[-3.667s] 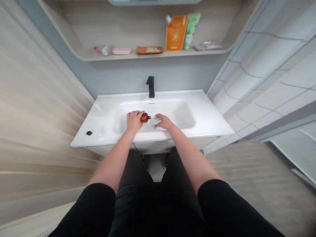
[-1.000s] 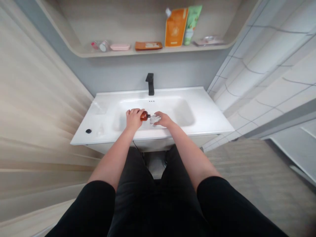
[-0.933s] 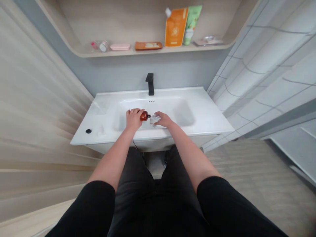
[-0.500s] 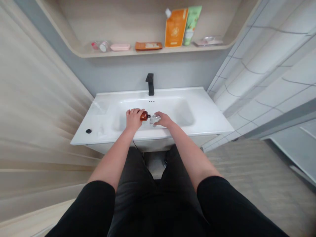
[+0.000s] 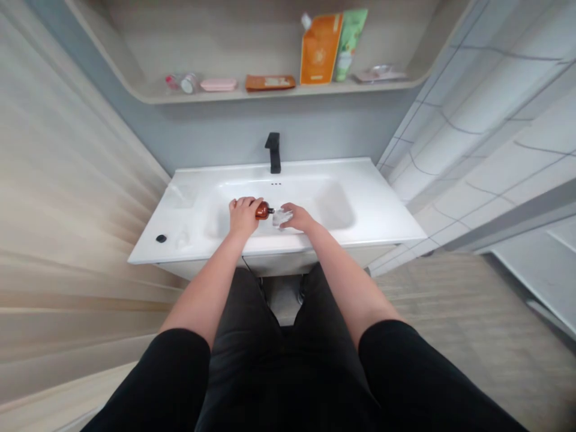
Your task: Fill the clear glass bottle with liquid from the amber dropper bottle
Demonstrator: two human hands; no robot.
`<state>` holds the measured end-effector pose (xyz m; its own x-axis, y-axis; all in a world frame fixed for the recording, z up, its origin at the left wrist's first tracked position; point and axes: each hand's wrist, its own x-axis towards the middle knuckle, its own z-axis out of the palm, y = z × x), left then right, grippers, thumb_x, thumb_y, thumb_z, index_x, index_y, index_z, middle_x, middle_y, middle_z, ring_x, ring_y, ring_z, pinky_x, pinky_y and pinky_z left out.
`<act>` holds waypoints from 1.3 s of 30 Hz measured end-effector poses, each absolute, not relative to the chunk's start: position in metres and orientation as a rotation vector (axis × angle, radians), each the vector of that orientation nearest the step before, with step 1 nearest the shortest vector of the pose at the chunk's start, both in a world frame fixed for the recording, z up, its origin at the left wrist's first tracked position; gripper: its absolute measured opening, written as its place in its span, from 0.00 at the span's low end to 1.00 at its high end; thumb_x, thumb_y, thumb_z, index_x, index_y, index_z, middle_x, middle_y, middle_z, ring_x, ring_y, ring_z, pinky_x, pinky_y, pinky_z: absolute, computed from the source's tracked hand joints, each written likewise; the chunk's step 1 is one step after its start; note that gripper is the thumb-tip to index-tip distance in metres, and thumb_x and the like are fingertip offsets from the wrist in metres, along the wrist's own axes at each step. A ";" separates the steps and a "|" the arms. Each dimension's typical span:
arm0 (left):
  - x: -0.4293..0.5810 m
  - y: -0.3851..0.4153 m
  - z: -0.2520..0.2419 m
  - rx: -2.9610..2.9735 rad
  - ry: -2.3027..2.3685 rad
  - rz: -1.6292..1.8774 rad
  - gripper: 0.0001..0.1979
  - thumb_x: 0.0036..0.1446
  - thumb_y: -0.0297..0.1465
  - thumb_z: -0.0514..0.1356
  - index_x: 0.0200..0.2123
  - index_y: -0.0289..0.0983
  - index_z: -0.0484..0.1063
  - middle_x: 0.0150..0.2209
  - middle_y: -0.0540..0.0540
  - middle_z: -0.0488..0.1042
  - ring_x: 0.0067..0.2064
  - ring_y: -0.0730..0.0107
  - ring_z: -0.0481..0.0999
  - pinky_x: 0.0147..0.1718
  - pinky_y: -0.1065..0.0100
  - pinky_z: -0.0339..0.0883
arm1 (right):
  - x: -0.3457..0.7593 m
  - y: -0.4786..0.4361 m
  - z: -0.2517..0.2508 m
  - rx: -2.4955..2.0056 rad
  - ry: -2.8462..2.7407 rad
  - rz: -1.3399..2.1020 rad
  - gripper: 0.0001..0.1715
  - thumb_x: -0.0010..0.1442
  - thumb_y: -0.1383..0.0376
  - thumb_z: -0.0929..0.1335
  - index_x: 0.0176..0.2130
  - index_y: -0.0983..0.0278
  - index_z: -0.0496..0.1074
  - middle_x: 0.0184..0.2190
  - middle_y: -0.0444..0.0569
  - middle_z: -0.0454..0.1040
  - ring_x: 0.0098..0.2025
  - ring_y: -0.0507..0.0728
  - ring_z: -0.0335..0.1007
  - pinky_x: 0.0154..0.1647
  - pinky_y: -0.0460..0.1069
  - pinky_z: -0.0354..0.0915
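Above the basin of the white sink (image 5: 382, 192), my left hand (image 5: 244, 215) is closed around a brown bottle (image 5: 263, 210). The bottle lies on its side with its dark neck pointing right. Its neck meets the rim of a small clear cup (image 5: 279, 218), or comes very close; I cannot tell if they touch. My right hand (image 5: 297, 217) grips that cup from the right, its fingers curled around it. Whether liquid runs between the two is too small to make out.
A black faucet (image 5: 274, 153) rises behind the basin. On the left counter lie a black cap (image 5: 161, 239) and a clear tray (image 5: 180, 196). The shelf above carries an orange pouch (image 5: 320, 49), a green tube (image 5: 351, 45), an orange packet (image 5: 270, 83) and a pink case (image 5: 218, 85).
Both hands, the bottle and the cup keep nearly the same place and tilt. Only a very slight shift of the whole view shows.
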<state>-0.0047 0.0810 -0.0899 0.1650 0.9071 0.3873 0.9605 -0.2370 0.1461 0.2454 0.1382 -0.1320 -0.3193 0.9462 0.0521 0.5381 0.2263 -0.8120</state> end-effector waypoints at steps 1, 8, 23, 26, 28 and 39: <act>-0.005 0.081 -0.090 -2.293 -1.852 -0.606 0.31 0.66 0.26 0.61 0.70 0.45 0.76 0.66 0.34 0.78 0.67 0.40 0.72 0.71 0.39 0.52 | 0.245 0.138 -0.132 -1.358 -1.953 0.952 0.46 0.42 0.67 0.87 0.60 0.59 0.79 0.55 0.50 0.85 0.56 0.65 0.83 0.64 0.59 0.75; -0.005 0.081 -0.089 -2.291 -1.852 -0.605 0.30 0.67 0.27 0.60 0.70 0.45 0.76 0.66 0.35 0.78 0.67 0.41 0.72 0.72 0.40 0.52 | 0.245 0.139 -0.132 -1.360 -1.960 0.933 0.46 0.41 0.68 0.87 0.59 0.60 0.79 0.54 0.50 0.85 0.55 0.65 0.84 0.64 0.58 0.75; -0.004 0.080 -0.088 -2.304 -1.861 -0.622 0.31 0.65 0.26 0.60 0.71 0.46 0.76 0.66 0.35 0.78 0.68 0.40 0.71 0.72 0.38 0.51 | 0.245 0.139 -0.132 -1.365 -1.979 0.938 0.48 0.42 0.66 0.87 0.61 0.60 0.79 0.56 0.52 0.85 0.58 0.66 0.83 0.66 0.59 0.74; -0.004 0.080 -0.087 -2.301 -1.861 -0.619 0.31 0.66 0.26 0.60 0.71 0.45 0.76 0.66 0.34 0.78 0.68 0.40 0.71 0.73 0.38 0.51 | 0.245 0.139 -0.132 -1.375 -1.980 0.934 0.47 0.42 0.66 0.87 0.61 0.59 0.79 0.56 0.51 0.85 0.58 0.66 0.83 0.66 0.59 0.75; -0.004 0.079 -0.087 -2.302 -1.851 -0.622 0.31 0.66 0.26 0.60 0.71 0.45 0.76 0.66 0.34 0.78 0.68 0.40 0.71 0.73 0.38 0.51 | 0.245 0.139 -0.131 -1.375 -1.982 0.924 0.47 0.42 0.66 0.87 0.60 0.59 0.80 0.56 0.51 0.85 0.58 0.66 0.83 0.66 0.60 0.75; -0.003 0.077 -0.084 -2.313 -1.858 -0.618 0.33 0.65 0.26 0.60 0.72 0.46 0.75 0.66 0.35 0.78 0.69 0.40 0.71 0.73 0.38 0.50 | 0.244 0.139 -0.132 -1.374 -1.974 0.920 0.45 0.41 0.67 0.87 0.58 0.59 0.80 0.55 0.50 0.85 0.57 0.66 0.83 0.65 0.59 0.74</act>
<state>-0.0028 0.0774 -0.0835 0.1677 0.9104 0.3784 0.9556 -0.2445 0.1648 0.2445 0.1392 -0.1318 -0.3189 0.9459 0.0596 0.5624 0.2395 -0.7914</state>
